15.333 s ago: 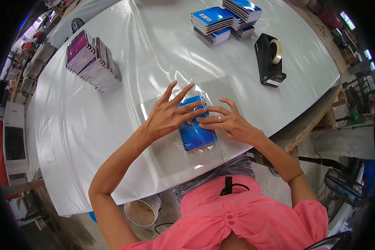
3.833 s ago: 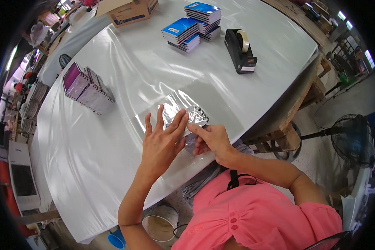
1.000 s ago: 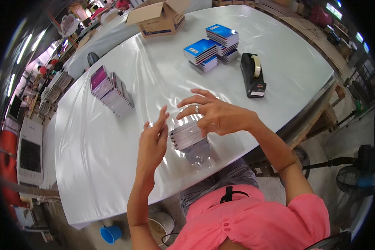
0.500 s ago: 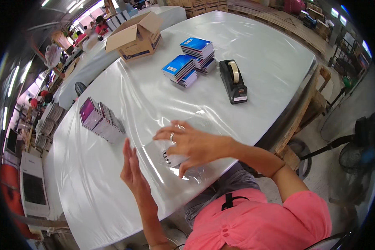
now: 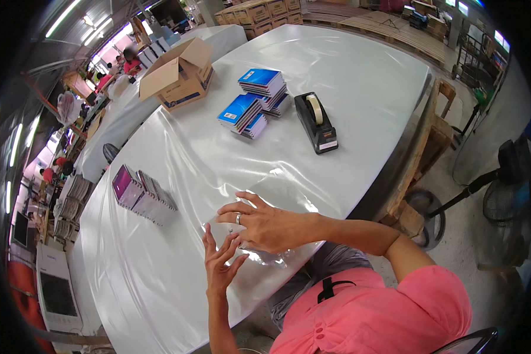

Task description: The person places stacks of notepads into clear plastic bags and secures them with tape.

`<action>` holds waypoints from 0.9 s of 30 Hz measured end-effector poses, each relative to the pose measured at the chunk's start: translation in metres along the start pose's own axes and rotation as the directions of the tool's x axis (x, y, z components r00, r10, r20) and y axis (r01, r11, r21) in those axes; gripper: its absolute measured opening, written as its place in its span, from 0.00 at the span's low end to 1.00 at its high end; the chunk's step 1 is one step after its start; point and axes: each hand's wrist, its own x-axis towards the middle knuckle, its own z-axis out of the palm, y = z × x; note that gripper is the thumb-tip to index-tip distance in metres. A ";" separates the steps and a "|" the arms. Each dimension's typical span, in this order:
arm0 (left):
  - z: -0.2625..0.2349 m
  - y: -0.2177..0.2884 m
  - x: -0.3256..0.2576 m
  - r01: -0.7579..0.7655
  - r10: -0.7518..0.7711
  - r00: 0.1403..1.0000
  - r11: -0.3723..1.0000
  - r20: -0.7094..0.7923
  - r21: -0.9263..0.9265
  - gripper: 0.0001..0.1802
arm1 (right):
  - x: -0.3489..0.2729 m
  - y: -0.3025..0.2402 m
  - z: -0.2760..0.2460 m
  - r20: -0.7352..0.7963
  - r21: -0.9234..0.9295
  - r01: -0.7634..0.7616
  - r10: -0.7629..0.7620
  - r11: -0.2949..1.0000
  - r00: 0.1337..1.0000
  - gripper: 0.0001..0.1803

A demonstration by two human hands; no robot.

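Clear-wrapped packet [image 5: 259, 251] lies at the counter's [image 5: 348, 82] near edge under the spread right hand [image 5: 265, 224]; the left hand [image 5: 221, 262] hovers open beside it, so the slick film could slide off. Farther back stand a cardboard box [image 5: 180, 74], blue notebook stacks [image 5: 256, 100], purple booklets [image 5: 141, 194] and a tape dispenser [image 5: 315, 121], none obstructing.

2 hands [image 5: 259, 227], 2 blue notebook stacks [image 5: 256, 100], 1 tape dispenser [image 5: 316, 123], 1 cardboard box [image 5: 177, 74], 1 purple booklet row [image 5: 143, 196].

Bright overhead light, glare, fisheye-warped edges
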 end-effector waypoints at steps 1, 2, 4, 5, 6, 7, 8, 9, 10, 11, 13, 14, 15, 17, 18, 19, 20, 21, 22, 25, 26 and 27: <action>-0.007 0.001 0.003 0.004 -0.004 1.000 1.000 0.003 0.003 0.27 | 0.001 0.001 0.001 -0.010 0.026 0.008 -0.007 1.000 1.000 0.07; -0.010 0.003 0.009 -0.031 0.027 0.998 0.998 0.056 0.061 0.27 | 0.000 0.003 -0.001 -0.012 0.052 0.007 -0.006 0.999 1.000 0.07; -0.012 0.001 0.016 -0.082 0.063 0.990 0.985 0.127 0.151 0.30 | 0.001 0.006 -0.012 0.002 0.144 0.013 -0.014 0.989 1.000 0.06; -0.011 0.003 0.020 -0.062 0.043 0.991 0.987 0.127 0.146 0.30 | 0.000 0.010 -0.018 0.012 0.232 0.022 -0.026 0.972 1.000 0.06; -0.011 0.006 0.025 -0.105 0.077 0.984 0.979 0.163 0.173 0.31 | -0.006 0.019 -0.025 -0.032 0.361 0.018 -0.007 0.932 0.999 0.05; -0.012 0.008 0.028 -0.141 0.100 0.974 0.970 0.204 0.199 0.32 | -0.008 0.025 -0.038 -0.035 0.527 -0.005 0.027 0.850 0.999 0.07; -0.010 0.012 0.030 -0.125 0.089 0.975 0.977 0.202 0.175 0.33 | -0.014 0.029 -0.049 -0.035 0.534 -0.076 0.112 0.842 0.993 0.09; -0.005 0.012 0.031 -0.094 0.059 0.977 0.981 0.203 0.169 0.33 | -0.026 0.045 -0.052 -0.075 0.546 -0.081 0.146 0.834 0.986 0.11; -0.003 0.011 0.031 -0.091 0.069 0.982 0.989 0.177 0.119 0.33 | -0.038 0.056 -0.053 -0.087 0.550 -0.138 0.222 0.823 0.971 0.13; -0.003 0.010 0.031 -0.097 0.085 0.986 0.992 0.145 0.077 0.33 | -0.049 0.063 -0.047 -0.126 0.623 -0.182 0.327 0.761 0.936 0.16; 0.003 0.007 0.026 -0.052 0.047 0.991 0.998 0.127 0.032 0.32 | -0.067 0.071 -0.028 -0.065 0.615 -0.261 0.378 0.744 0.924 0.16; 0.003 0.006 0.024 -0.016 0.018 0.992 1.000 0.128 -0.018 0.31 | -0.068 0.071 -0.017 -0.057 0.622 -0.258 0.371 0.739 0.927 0.16; 0.003 0.005 0.022 0.019 -0.009 0.991 0.997 0.130 -0.070 0.30 | -0.069 0.070 -0.006 -0.020 0.584 -0.268 0.344 0.766 0.939 0.18; 0.003 0.004 0.021 0.011 -0.003 0.993 0.998 0.122 -0.063 0.30 | -0.070 0.066 0.010 0.017 0.547 -0.276 0.319 0.790 0.948 0.20; 0.003 0.004 0.021 -0.005 0.012 0.993 0.998 0.114 -0.059 0.30 | -0.069 0.064 0.019 0.028 0.562 -0.292 0.335 0.774 0.942 0.22; 0.002 0.003 0.020 -0.002 0.008 0.993 0.999 0.114 -0.054 0.30 | -0.067 0.063 0.026 0.037 0.578 -0.304 0.347 0.758 0.937 0.24; 0.003 0.002 0.019 -0.001 0.007 0.994 0.998 0.106 -0.060 0.29 | -0.066 0.062 0.032 0.034 0.586 -0.296 0.343 0.754 0.939 0.27; 0.003 0.001 0.018 0.000 0.007 0.995 0.998 0.099 -0.067 0.29 | -0.067 0.062 0.035 0.033 0.589 -0.294 0.340 0.753 0.940 0.27; 0.004 0.001 0.017 0.002 0.005 0.995 0.998 0.098 -0.067 0.29 | -0.066 0.062 0.035 0.031 0.594 -0.281 0.328 0.754 0.944 0.27; 0.007 0.001 0.017 0.004 0.000 0.998 0.998 0.069 -0.058 0.27 | -0.058 0.065 0.028 -0.044 0.645 -0.187 0.281 0.740 0.959 0.23; 0.007 0.002 0.018 0.011 -0.006 0.997 0.998 0.075 -0.068 0.27 | -0.052 0.066 0.023 -0.119 0.683 -0.103 0.249 0.723 0.961 0.20; 0.007 0.003 0.019 0.017 -0.011 0.997 0.997 0.080 -0.077 0.27 | -0.044 0.068 0.019 -0.121 0.682 -0.101 0.248 0.724 0.961 0.20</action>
